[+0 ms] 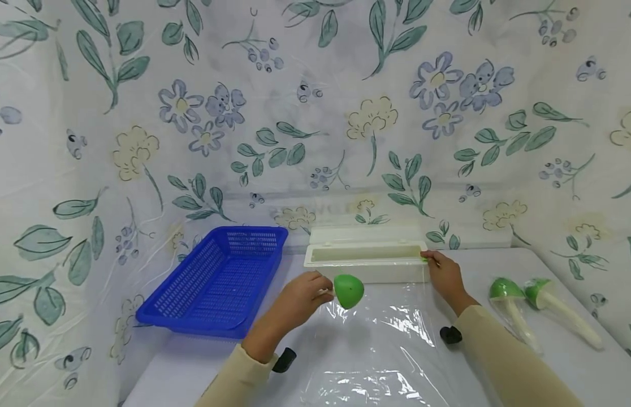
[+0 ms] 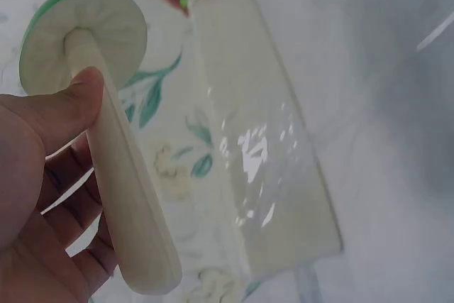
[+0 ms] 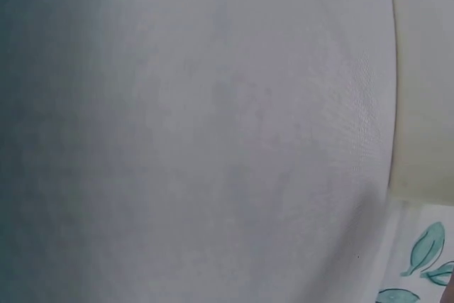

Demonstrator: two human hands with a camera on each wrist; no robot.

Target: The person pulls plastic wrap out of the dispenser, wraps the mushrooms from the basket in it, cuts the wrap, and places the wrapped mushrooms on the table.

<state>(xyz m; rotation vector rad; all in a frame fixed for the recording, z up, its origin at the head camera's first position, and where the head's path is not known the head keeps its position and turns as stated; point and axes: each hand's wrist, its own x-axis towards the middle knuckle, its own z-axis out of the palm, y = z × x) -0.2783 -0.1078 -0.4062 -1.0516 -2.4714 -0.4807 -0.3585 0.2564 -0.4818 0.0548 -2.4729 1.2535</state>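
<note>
A sheet of clear plastic wrap [image 1: 376, 345] lies nearest on the white table [image 1: 549, 373]. Above it, the left hand [image 1: 300, 297] grips a green-capped toy mushroom [image 1: 348, 290] by its stem. Farther back, the right hand [image 1: 444, 272] pinches the green slider [image 1: 424, 258] on the white wrap dispenser [image 1: 366, 255]. A blue basket [image 1: 219, 282] sits at far left.

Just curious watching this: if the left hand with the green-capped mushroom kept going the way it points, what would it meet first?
Probably the white cling-film dispenser box just beyond: the left hand points the toy mushroom toward it, over the clear film. Depth is unclear.
</note>
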